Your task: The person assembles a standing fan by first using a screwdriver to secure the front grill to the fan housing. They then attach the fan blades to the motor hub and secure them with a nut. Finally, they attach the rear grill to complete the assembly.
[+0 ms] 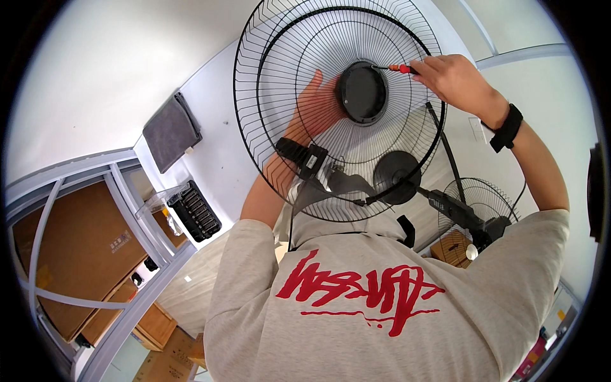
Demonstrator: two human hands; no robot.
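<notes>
The wire fan guard (258, 95) was above a white table (219, 153), with our left hand (320, 107) spread open behind its wires and our right hand (455, 83) pinching a red screwdriver (402, 69), tip at the edge of the black hub (364, 95). The hub sat centred in the guard, but work at that edge seemed unfinished; we could not tell whether anything there was tight or loose.

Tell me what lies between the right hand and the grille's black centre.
A red-handled screwdriver, pointing from the right hand toward the black centre, along with wires of the grille; the head view shows this.
</notes>
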